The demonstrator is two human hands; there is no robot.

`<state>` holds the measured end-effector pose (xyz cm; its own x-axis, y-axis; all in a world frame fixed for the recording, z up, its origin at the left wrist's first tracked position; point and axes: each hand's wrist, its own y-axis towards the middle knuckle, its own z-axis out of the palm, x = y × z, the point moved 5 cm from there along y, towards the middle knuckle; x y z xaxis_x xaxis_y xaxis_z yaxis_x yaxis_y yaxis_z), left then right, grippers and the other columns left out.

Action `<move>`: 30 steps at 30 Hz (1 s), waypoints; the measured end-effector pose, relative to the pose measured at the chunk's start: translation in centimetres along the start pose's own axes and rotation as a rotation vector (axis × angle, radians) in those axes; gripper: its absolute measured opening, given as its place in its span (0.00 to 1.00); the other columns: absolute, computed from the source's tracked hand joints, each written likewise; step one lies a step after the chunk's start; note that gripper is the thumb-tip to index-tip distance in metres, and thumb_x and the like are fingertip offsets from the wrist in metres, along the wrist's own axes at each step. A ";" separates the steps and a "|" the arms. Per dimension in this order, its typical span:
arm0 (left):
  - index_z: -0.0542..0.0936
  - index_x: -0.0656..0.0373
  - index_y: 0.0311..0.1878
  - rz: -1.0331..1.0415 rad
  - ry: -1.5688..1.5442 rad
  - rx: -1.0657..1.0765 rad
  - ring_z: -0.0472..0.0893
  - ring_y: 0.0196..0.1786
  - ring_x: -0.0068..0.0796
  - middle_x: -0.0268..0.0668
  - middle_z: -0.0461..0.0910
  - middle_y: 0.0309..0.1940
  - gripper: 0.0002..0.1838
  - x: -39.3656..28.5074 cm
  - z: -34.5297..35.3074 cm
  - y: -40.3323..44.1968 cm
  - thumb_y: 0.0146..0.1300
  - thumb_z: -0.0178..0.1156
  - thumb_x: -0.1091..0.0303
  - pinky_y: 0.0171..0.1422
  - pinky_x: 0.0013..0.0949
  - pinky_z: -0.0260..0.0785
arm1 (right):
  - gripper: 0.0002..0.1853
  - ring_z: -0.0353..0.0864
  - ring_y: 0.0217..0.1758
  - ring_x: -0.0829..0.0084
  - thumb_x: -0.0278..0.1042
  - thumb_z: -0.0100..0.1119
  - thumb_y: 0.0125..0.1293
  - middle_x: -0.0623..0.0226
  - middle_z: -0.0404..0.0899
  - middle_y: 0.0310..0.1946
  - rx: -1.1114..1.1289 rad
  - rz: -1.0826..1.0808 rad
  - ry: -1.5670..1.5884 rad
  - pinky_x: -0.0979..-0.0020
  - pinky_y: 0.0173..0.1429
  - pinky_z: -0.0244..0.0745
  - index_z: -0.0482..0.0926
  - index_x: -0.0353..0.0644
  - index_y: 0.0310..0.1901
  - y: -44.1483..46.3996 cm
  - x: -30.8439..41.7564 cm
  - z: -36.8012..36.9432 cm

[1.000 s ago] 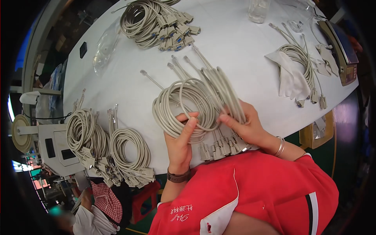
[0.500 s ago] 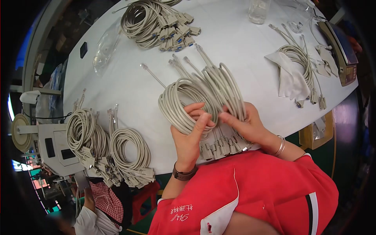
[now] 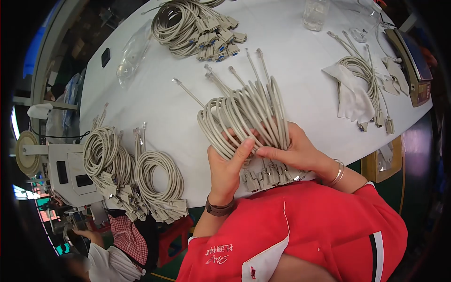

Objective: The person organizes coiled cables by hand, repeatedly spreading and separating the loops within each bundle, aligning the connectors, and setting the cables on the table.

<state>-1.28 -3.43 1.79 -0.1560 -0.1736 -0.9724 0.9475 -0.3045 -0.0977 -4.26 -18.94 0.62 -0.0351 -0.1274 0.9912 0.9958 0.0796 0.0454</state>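
Observation:
Both my hands grip a bundle of coiled beige cables (image 3: 244, 113) above the front edge of the white-covered table. My left hand (image 3: 228, 164) closes round the left side of the coils, its thumb on top and its fingers inside the loops. My right hand (image 3: 293, 150) wraps the right side, thumb across the front near the left thumb. Clear network plugs (image 3: 176, 82) stick out at the far end of the bundle. Grey-beige D-shaped connectors (image 3: 270, 176) hang at the near end, close to my red shirt.
More coiled cables (image 3: 162, 181) lie at the left edge, and a large pile (image 3: 181, 28) at the back. To the right are cables with a white cloth (image 3: 350, 91), a scale (image 3: 413, 70) and a clear jar (image 3: 314, 14). A co-worker (image 3: 122, 244) sits at lower left.
My hands have brought the coils closer together, and the loops now stand more side by side. My thumbs have come nearer each other. The view has shifted slightly.

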 end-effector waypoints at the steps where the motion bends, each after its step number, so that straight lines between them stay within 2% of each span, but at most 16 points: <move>1: 0.76 0.67 0.50 0.027 -0.046 -0.057 0.80 0.39 0.22 0.35 0.81 0.35 0.14 0.0 0.0 0.2 0.64 0.61 0.71 0.45 0.28 0.71 | 0.14 0.74 0.33 0.83 0.33 0.65 0.63 0.73 0.75 0.32 -0.054 -0.005 0.014 0.79 0.41 0.70 0.75 0.36 0.46 0.1 0.1 -0.1; 2: 0.76 0.67 0.50 0.003 -0.101 -0.040 0.80 0.38 0.23 0.35 0.81 0.34 0.14 0.1 -0.3 0.4 0.65 0.60 0.71 0.45 0.28 0.72 | 0.13 0.74 0.33 0.83 0.33 0.65 0.63 0.72 0.76 0.32 -0.106 -0.009 0.028 0.79 0.40 0.70 0.75 0.36 0.45 0.2 0.2 -0.3; 3: 0.76 0.67 0.50 -0.026 -0.156 -0.025 0.80 0.38 0.23 0.35 0.81 0.34 0.13 0.1 -1.0 0.4 0.65 0.60 0.71 0.45 0.28 0.72 | 0.12 0.75 0.33 0.81 0.33 0.61 0.66 0.70 0.76 0.32 -0.117 0.080 0.138 0.77 0.40 0.72 0.75 0.36 0.45 0.2 0.4 -1.2; 6: 0.76 0.67 0.51 -0.055 -0.240 -0.051 0.80 0.36 0.25 0.36 0.79 0.32 0.13 0.5 -2.9 0.5 0.66 0.59 0.71 0.44 0.28 0.73 | 0.11 0.76 0.33 0.79 0.35 0.57 0.68 0.69 0.76 0.32 -0.238 0.093 0.375 0.75 0.41 0.74 0.74 0.36 0.46 0.3 -0.3 -5.1; 9: 0.75 0.67 0.53 -0.084 -0.229 -0.092 0.78 0.36 0.26 0.34 0.78 0.32 0.14 0.7 -4.1 0.2 0.66 0.58 0.71 0.44 0.28 0.72 | 0.13 0.77 0.33 0.77 0.36 0.54 0.70 0.69 0.75 0.32 -0.320 0.078 0.407 0.73 0.41 0.75 0.73 0.35 0.48 0.0 -0.7 -6.1; 16: 0.75 0.66 0.53 -0.143 -0.346 -0.204 0.80 0.38 0.28 0.38 0.80 0.33 0.14 3.2 -7.0 -0.8 0.65 0.59 0.72 0.46 0.31 0.74 | 0.13 0.77 0.36 0.75 0.31 0.51 0.69 0.69 0.73 0.33 -0.357 0.129 0.598 0.67 0.45 0.78 0.71 0.36 0.52 -1.2 -2.3 -6.8; 22: 0.74 0.65 0.53 -0.178 -0.556 -0.140 0.77 0.39 0.30 0.36 0.77 0.35 0.14 4.1 -6.7 -0.5 0.67 0.57 0.71 0.46 0.33 0.71 | 0.14 0.79 0.36 0.73 0.29 0.51 0.69 0.67 0.75 0.33 -0.363 0.157 0.782 0.65 0.48 0.79 0.70 0.34 0.53 -1.1 -3.3 -8.0; 26: 0.74 0.64 0.53 -0.174 -0.564 -0.153 0.76 0.38 0.29 0.36 0.76 0.35 0.13 3.9 -6.5 -0.2 0.67 0.57 0.72 0.46 0.32 0.71 | 0.13 0.79 0.36 0.72 0.29 0.51 0.69 0.67 0.76 0.33 -0.364 0.164 0.838 0.65 0.48 0.79 0.71 0.34 0.52 -1.1 -3.7 -8.1; 30: 0.75 0.64 0.52 -0.150 -0.484 -0.135 0.76 0.40 0.27 0.35 0.77 0.38 0.13 3.5 -6.3 -0.2 0.65 0.59 0.74 0.47 0.30 0.71 | 0.12 0.75 0.31 0.76 0.31 0.53 0.68 0.69 0.72 0.28 -0.401 0.175 0.747 0.68 0.42 0.76 0.72 0.35 0.50 -1.3 -2.9 -7.6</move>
<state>-0.25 1.89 -2.87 -0.3739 -0.5596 -0.7397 0.9273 -0.2417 -0.2859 -4.85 -26.23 -3.25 0.0467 -0.7732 0.6325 0.9412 -0.1780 -0.2871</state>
